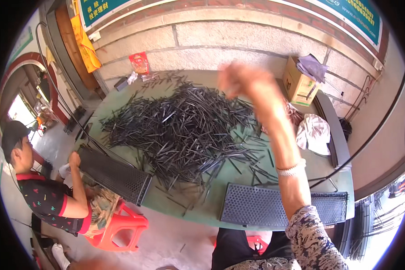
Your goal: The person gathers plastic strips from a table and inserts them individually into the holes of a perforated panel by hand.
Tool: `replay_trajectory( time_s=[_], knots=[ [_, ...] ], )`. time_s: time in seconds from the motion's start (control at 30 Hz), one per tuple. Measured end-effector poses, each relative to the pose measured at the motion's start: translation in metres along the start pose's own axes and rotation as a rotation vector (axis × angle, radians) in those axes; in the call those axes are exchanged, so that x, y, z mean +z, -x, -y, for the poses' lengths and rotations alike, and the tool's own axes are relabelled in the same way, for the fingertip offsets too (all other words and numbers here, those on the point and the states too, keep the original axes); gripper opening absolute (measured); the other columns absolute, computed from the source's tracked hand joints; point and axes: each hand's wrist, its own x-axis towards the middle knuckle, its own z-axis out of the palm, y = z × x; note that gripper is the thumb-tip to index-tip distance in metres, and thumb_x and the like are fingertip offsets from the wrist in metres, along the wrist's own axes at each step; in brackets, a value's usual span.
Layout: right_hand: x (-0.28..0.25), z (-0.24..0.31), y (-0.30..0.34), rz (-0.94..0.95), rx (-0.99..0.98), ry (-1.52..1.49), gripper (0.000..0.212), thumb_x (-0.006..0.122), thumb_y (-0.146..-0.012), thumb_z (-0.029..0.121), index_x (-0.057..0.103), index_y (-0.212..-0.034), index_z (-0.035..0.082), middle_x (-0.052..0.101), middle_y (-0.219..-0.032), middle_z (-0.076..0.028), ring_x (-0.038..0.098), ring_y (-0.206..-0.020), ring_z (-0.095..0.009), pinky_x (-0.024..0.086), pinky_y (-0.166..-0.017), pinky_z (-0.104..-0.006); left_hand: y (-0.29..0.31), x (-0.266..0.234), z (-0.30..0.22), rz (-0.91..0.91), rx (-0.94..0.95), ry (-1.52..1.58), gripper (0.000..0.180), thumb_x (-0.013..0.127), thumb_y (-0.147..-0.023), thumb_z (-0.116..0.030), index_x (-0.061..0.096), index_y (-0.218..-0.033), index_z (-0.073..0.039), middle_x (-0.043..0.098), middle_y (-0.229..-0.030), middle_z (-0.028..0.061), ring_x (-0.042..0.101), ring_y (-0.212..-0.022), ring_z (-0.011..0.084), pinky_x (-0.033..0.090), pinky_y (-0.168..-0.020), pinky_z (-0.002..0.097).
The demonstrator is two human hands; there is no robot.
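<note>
My right hand point(240, 81) is raised above the far right side of a large pile of thin black strips point(184, 126). Motion smears its fingers, so any small thing in them cannot be made out. A pale bracelet circles that wrist. Below the forearm, at the table's near edge, lies a long black perforated panel point(252, 204), partly covered by the arm. A blurred patch of skin at the lower left rim seems to be my left hand point(96, 264); its fingers do not show clearly.
A co-worker point(54, 193) sits at the left on a red stool point(123, 231), one hand at another perforated panel point(112, 173). The green table point(342, 177) also bears a cardboard box point(297, 85), a white cloth point(314, 135) and a red packet point(139, 63). A black cable point(369, 139) crosses the right side.
</note>
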Motion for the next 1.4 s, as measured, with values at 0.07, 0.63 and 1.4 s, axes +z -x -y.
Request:
replay_trajectory(
  time_s=[0.07, 0.63, 1.4],
  knots=[
    [-0.012, -0.103, -0.013, 0.158, 0.062, 0.433, 0.028, 0.053, -0.090, 0.027, 0.069, -0.087, 0.005, 0.067, -0.075, -0.012, 0.064, -0.070, -0.023, 0.052, -0.065, -0.0369, 0.066, -0.022, 0.049, -0.016, -1.038, 0.042, 0.029, 0.054, -0.093, -0.021, 0.057, -0.114, -0.001, 0.060, -0.112, 0.0133, 0.057, -0.107, 0.0223, 0.046, -0.096, 0.0366],
    [0.013, -0.292, 0.051, 0.562, 0.071, 1.356, 0.043, 0.060, -0.083, 0.045, 0.069, -0.093, 0.004, 0.062, -0.102, -0.016, 0.054, -0.103, -0.032, 0.037, -0.093, -0.0468, 0.277, -0.147, 0.242, -0.251, -2.004, -0.557, 0.051, 0.053, -0.094, -0.043, 0.048, -0.114, 0.004, 0.058, -0.107, 0.0206, 0.061, -0.095, 0.0307, 0.050, -0.083, 0.0420],
    [-0.088, -0.231, 0.093, 0.558, 0.952, 1.441, 0.075, 0.044, -0.086, 0.069, 0.065, -0.113, 0.003, 0.063, -0.119, -0.015, 0.058, -0.114, -0.031, 0.047, -0.091, -0.0394, 0.271, -0.120, 0.238, 0.131, -2.136, -0.376, 0.053, 0.075, -0.080, -0.032, 0.055, -0.115, 0.002, 0.057, -0.114, 0.0193, 0.057, -0.106, 0.0307, 0.049, -0.090, 0.0438]
  ],
)
